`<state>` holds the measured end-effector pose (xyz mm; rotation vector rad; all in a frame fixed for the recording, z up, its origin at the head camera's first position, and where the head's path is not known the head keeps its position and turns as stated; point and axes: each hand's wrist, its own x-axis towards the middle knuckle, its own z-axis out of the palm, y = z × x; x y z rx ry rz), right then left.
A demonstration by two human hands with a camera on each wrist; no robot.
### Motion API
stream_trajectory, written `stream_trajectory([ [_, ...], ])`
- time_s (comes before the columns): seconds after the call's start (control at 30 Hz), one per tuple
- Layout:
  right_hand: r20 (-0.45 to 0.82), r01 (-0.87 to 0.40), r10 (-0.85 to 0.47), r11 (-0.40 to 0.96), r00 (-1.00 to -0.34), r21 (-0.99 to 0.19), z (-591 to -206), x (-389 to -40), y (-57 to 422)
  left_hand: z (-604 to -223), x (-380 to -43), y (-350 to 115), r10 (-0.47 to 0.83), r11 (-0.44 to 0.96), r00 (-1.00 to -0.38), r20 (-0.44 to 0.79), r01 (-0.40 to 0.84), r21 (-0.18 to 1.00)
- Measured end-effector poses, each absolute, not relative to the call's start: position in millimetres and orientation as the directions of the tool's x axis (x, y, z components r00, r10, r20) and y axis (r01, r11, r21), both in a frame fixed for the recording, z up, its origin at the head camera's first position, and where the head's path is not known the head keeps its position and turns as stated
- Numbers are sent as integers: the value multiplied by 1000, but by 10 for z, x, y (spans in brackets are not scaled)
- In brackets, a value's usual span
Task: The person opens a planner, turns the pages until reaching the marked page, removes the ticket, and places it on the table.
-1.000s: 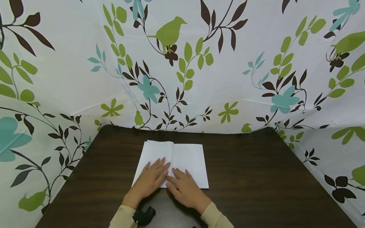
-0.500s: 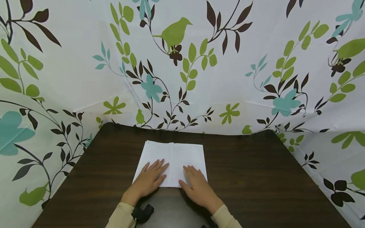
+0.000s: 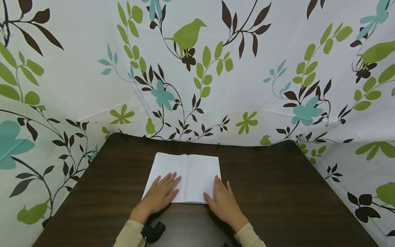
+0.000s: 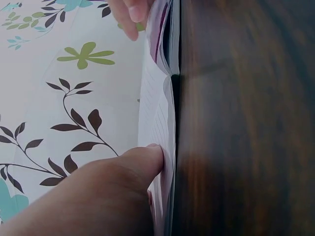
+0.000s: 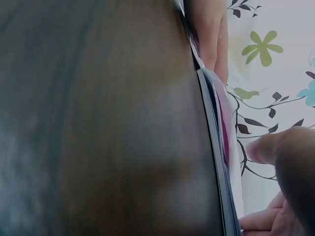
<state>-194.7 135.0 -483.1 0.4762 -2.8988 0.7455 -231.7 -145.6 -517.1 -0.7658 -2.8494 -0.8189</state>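
Note:
An open lined notebook (image 3: 200, 168) lies on the dark wooden table, its blank white pages facing up. My left hand (image 3: 158, 195) rests spread on the left page, and its thumb (image 4: 147, 162) presses the paper near the lower edge in the left wrist view. At the right margin of the other page is my right hand (image 3: 226, 206), fingers extended along the side edge and thumb over the page. In the right wrist view that thumb (image 5: 266, 147) is raised off the paper. A pink layer (image 5: 225, 132) shows between the slightly lifted pages and the cover.
The dark brown table (image 3: 271, 192) stretches out on both sides of the notebook. Behind and around it hangs a white cloth (image 3: 234, 85) printed with leaves, birds and flowers. A black strap device (image 3: 153, 231) sits on the left wrist.
My right hand has slid rightward from the centre fold across the page to its outer edge. The left hand has stayed on the left page.

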Motion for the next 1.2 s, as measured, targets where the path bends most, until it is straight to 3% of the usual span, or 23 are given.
stream_trajectory([
  [0.6, 161, -377, -342, 805, -926, -458, -4836, -2005, 1135, -5140, -2302, -1452, 454, 707, -851, 264, 525, 474],
  [0.93, 276, -455, -371, 809, -887, -372, -4878, -1925, 1115, -5086, -2249, -1471, 457, 697, -851, 259, 523, 490],
  [1.2, 388, -399, -244, 830, -889, -390, -4835, -1714, 1060, -5134, -2222, -1505, 465, 698, -846, 261, 532, 479],
])
